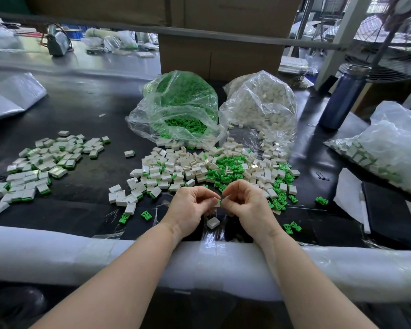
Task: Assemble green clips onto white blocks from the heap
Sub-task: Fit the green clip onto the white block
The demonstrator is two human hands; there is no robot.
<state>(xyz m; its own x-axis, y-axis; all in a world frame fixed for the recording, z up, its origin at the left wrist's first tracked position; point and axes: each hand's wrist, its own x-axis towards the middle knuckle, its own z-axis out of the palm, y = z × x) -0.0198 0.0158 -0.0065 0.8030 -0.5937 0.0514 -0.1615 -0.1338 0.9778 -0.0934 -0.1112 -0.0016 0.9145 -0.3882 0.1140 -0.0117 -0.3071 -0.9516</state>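
My left hand (192, 205) and right hand (246, 201) meet just above the near edge of the black worktop (86, 110), fingers curled, each grip closed on the same small piece. Between the fingertips I pinch a white block (216, 202), with a sliver of green clip (220, 202) showing at its right end, against my right fingers. I cannot tell how far in the clip sits.

Directly below my hands a lone white block (213, 222) lies on the worktop. Just beyond my knuckles spreads the heap (214, 167) of loose white blocks mixed with green clips, mostly white on its left side and greener in the middle and right. A few stray clips (292, 226) lie near my right wrist, and two more near my left.

Behind the heap two clear bags lie open towards it: the left bag (176, 108) holds green clips, the right bag (259, 108) holds white blocks. Well off to my left is a pile of finished blocks (38, 167), each with a green edge. At the far right another bag (377, 153) holds more of these. A dark bottle (342, 100) stands behind it, and a cardboard box (221, 55) rises behind the two bags. My forearms rest across a white foam pad (81, 255) on the worktop's front edge.
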